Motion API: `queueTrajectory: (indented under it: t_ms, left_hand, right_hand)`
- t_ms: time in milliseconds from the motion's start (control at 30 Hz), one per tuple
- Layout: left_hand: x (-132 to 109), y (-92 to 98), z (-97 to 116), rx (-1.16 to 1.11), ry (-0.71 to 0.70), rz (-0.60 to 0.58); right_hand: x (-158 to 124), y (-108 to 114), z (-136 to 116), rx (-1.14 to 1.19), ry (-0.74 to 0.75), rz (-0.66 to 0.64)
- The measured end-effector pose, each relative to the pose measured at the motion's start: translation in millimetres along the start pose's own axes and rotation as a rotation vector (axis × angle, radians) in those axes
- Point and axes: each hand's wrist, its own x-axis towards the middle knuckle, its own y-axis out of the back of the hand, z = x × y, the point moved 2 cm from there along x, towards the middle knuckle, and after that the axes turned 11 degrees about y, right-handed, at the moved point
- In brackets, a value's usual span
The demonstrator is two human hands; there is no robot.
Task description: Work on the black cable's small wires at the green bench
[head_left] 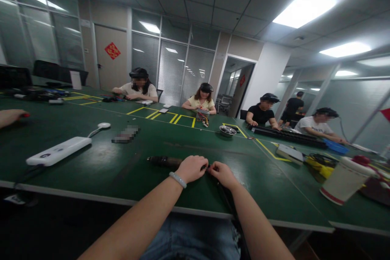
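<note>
A dark, long cylindrical tool [166, 161] lies on the green table [115, 178], its narrow tip to the left. My left hand [192, 168], with a pale bangle at the wrist, rests at the tool's right end, its fingers closed. Close beside it on the right, my right hand [223, 173] has its fingers pinched together. Something small and dark shows between the two sets of fingertips, too small to name. A black cable [227, 199] runs from under my right hand toward the table's front edge.
A white power strip [61, 151] and a phone-like object [125, 134] lie left. Beyond are a metal bowl [227, 131] and several seated people. To the right stand a white cup [345, 180], a pale box [289, 153] and yellow bundles [319, 166]. Another person's hand [14, 118] reaches in from the left.
</note>
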Motion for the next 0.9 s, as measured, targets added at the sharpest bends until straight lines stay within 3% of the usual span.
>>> queueTrajectory:
  t_ms: [900]
  left_hand:
    - [0.6, -3.1, -0.8, -0.025, 0.056, -0.005]
  right_hand:
    - [0.4, 0.1, -0.5, -0.023, 0.003, 0.01]
